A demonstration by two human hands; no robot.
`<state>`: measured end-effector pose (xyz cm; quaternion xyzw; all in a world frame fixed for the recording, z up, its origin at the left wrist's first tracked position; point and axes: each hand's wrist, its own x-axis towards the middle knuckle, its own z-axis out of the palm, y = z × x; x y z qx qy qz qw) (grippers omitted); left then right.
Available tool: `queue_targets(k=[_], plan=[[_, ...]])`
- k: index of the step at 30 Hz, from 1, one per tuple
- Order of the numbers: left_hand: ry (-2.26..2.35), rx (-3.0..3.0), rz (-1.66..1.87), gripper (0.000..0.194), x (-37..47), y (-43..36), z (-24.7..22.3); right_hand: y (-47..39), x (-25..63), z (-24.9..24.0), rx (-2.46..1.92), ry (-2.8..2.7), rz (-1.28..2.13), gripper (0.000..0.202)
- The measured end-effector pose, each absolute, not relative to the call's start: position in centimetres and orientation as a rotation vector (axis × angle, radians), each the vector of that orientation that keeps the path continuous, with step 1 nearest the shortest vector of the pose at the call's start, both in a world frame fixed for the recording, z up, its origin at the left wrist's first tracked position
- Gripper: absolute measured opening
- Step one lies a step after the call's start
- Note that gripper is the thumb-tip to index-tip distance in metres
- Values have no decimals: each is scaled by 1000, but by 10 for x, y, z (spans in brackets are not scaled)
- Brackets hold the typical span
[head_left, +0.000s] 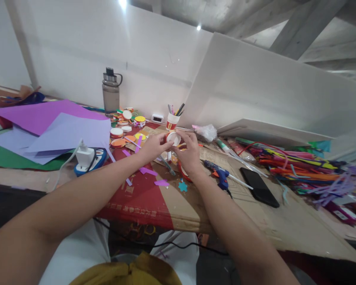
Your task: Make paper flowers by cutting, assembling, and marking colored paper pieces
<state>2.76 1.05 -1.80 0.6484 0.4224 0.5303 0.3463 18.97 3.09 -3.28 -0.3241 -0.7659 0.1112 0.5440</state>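
Between my two hands is a small round white disc with a red edge [174,139], raised above the cardboard-covered table. My left hand [157,145] pinches its left side, and my right hand [189,150] has its fingers around the right side. Under my right hand, partly hidden, a red ring-shaped item [183,171] lies on the table. A blue flower-shaped cutout [182,186] rests nearer to me. Purple paper strips [148,171] are scattered by my left wrist. To the right of my right hand lies a blue glue gun [222,178].
Left are purple paper sheets [68,134] and a white plug on a blue power strip [90,160]. Behind stand a grey bottle [110,93], several paper discs [117,132] and a paper cup of pens [172,120]. Right are a black phone [259,187] and colourful pipe cleaners [299,166].
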Motion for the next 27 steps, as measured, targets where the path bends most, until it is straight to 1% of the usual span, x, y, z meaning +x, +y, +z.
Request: queue_targets(k=[5, 11, 16, 20, 23, 27], plan=[[834, 1502, 1309, 33, 29, 15, -20, 29, 191, -29, -797, -1786, 282, 43], [688, 1325, 1283, 39, 26, 17, -20, 33, 192, -27, -789, -1711, 457, 42], [745, 1225, 1250, 35, 29, 15, -18, 44, 192, -32, -870, -1636, 606, 44], [829, 1146, 1261, 31, 31, 14, -16, 50, 192, -37, -811, -1564, 806, 49], [819, 1139, 1266, 29, 32, 13, -15, 49, 191, -37, -802, -1547, 895, 53], [838, 1095, 1280, 25, 34, 13, -15, 45, 190, -32, -767, -1462, 993, 51]])
